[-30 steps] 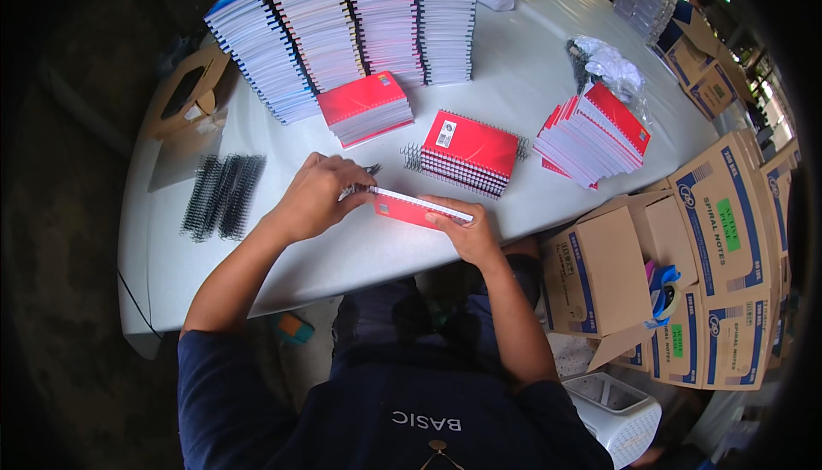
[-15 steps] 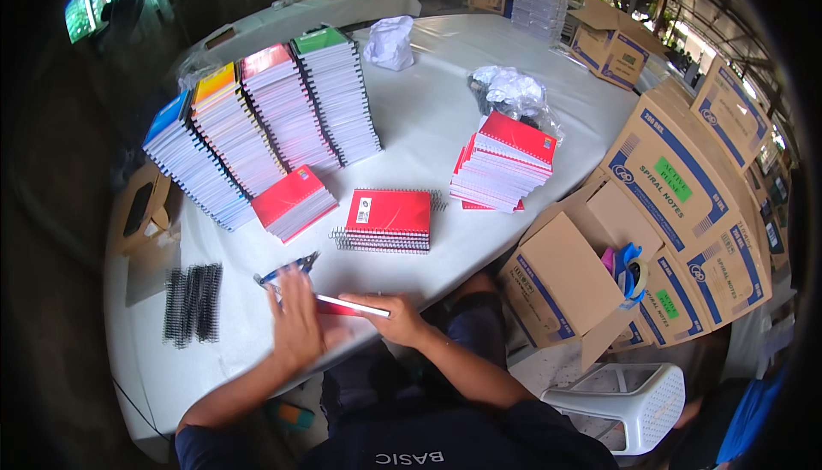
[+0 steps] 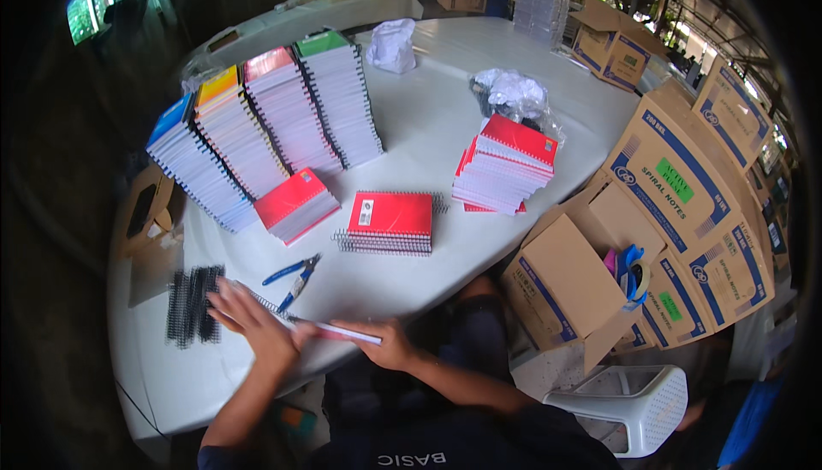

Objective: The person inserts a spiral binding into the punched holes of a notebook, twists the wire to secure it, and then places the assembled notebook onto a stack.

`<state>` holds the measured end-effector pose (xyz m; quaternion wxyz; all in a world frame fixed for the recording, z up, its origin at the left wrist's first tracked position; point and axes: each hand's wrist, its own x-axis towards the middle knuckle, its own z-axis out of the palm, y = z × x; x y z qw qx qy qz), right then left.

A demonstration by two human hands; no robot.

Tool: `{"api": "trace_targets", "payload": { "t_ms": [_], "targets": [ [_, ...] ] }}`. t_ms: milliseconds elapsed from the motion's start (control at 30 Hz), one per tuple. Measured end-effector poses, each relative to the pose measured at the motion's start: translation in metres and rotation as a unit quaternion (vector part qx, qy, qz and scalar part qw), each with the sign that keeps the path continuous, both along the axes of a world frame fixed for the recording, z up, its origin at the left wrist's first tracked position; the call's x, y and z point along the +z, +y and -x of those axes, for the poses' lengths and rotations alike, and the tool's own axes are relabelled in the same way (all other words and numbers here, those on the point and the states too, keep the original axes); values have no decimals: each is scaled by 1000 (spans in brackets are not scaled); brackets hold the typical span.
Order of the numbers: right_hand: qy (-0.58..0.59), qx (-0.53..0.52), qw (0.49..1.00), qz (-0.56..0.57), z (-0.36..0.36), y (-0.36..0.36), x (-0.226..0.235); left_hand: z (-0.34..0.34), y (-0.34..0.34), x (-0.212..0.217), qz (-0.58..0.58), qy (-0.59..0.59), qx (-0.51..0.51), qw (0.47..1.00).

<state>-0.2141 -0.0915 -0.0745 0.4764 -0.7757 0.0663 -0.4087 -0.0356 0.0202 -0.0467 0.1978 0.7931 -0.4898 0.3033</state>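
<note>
A thin red-covered notebook (image 3: pixel 349 334) is at the table's near edge, pinched between the right hand's (image 3: pixel 390 344) thumb and fingers, its white page edge facing up. The left hand (image 3: pixel 257 326), slightly blurred, reaches left with fingers extended and spread; a wire coil (image 3: pixel 272 305) runs along its far side toward the notebook, though whether they touch I cannot tell. Blue-handled cutters (image 3: pixel 295 282) lie just beyond, black spiral coils (image 3: pixel 193 307) to the left, and a red spiral notebook stack (image 3: pixel 390 213) farther off on the white-covered table (image 3: pixel 428 140). Right of the table, an open carton (image 3: pixel 552 290) holds blue and pink items (image 3: pixel 632 264). Stacked cartons (image 3: pixel 629 140) behind it carry dark printing, blue bands and green rectangular labels (image 3: pixel 674 177); a small white label (image 3: pixel 366 212) marks the notebook stack's top cover.
</note>
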Motion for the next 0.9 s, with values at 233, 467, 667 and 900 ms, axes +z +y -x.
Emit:
{"api": "trace_targets", "payload": {
  "t_ms": [233,467,667,900],
  "targets": [
    [-62,1,997,-36,-7,-5,0,37,33,-36,-99,-71,-193,974],
    [-24,28,999,37,-5,-6,0,14,-10,2,0,33,-119,992],
    [-26,24,998,47,-7,-2,-4,17,4,-10,-8,-67,-127,990],
    [-39,-1,999,-25,-9,-4,3,63,40,-40,-150,46,-254,954]
  ]
}}
